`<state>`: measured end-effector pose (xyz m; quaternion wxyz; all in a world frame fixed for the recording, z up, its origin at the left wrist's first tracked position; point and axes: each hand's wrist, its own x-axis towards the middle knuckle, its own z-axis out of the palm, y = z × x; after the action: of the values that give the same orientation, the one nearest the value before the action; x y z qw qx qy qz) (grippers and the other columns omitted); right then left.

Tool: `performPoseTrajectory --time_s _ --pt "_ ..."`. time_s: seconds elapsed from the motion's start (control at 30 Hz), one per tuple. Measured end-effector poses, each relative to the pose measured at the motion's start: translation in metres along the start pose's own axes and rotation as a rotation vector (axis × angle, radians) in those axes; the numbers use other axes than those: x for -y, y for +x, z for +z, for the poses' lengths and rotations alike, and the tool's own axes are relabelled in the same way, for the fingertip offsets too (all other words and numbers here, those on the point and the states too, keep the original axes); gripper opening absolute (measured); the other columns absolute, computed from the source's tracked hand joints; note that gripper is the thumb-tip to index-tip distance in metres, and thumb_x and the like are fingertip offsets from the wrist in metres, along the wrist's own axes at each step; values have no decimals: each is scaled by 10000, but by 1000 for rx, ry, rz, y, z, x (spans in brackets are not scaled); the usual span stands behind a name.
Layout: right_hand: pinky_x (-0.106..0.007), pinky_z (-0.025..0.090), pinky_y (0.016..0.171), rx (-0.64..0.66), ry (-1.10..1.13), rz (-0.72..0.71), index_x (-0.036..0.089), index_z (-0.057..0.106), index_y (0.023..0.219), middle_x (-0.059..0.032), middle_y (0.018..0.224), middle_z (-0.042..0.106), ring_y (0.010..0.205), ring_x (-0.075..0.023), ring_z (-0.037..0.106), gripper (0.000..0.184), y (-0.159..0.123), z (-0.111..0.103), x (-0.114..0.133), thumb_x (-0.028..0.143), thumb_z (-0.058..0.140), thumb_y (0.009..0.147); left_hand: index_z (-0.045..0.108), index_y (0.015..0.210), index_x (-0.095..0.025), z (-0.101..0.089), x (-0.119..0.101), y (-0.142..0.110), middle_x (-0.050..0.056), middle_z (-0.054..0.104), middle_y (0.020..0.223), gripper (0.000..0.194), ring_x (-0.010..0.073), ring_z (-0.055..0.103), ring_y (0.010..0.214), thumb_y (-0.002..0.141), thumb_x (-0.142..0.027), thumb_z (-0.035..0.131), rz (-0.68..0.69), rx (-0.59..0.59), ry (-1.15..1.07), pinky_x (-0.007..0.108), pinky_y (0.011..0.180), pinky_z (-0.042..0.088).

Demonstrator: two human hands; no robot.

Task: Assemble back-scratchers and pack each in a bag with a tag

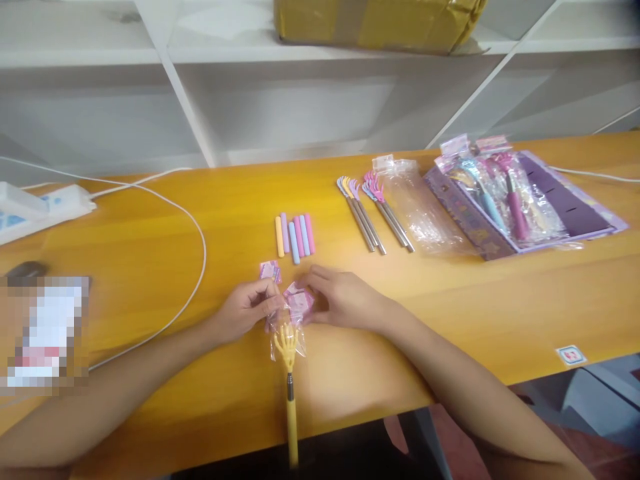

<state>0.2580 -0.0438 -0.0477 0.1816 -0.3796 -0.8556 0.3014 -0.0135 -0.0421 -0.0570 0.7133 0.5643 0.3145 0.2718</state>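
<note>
A yellow back scratcher (288,353) with a hand-shaped head lies toward me, its handle reaching past the table's front edge. Around its head is a clear plastic bag (301,343). My left hand (250,308) pinches the bag's top between thumb and fingers. On the other side, my right hand (345,297) has its curled fingers on a pink-purple printed card (300,303) at the bag's top; its fingertips are partly hidden. Another printed card (270,270) lies just beyond my left hand. Farther off are several coloured handle sleeves (301,237) in a row.
Metal scratcher rods with coloured claw heads (370,213) lie beside empty clear bags (425,207). A purple display box (500,207) at the right holds bagged back scratchers. A power strip (60,210), white cable (204,247) and pixelated phone-like patch (47,333) are at left. A carton (375,23) sits on the shelf.
</note>
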Motion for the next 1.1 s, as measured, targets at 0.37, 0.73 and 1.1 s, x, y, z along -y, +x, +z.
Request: performPoseTrajectory --time_s 0.37,0.73,1.1 --pt "-274 441 725 -52 136 75 190 625 978 -28 999 632 808 -140 563 177 1 1 -11 243 790 946 585 797 -158 -5 2 0 19 700 733 424 108 644 566 1045 -498 636 -28 -24 36 223 554 533" --pt "-276 463 715 -28 44 156 196 624 1064 -40 1103 631 794 -135 592 361 0 3 -2 264 905 847 679 799 -136 -7 3 3 54 750 728 494 134 680 546 1019 -576 640 -43 -47 -3 233 530 548" --pt "-240 447 573 -142 521 215 193 611 952 33 762 623 627 -105 559 214 6 -11 -7 378 673 1038 687 801 -131 -8 6 7 71 738 743 607 175 705 579 990 -701 595 -35 -65 -57 264 508 567"
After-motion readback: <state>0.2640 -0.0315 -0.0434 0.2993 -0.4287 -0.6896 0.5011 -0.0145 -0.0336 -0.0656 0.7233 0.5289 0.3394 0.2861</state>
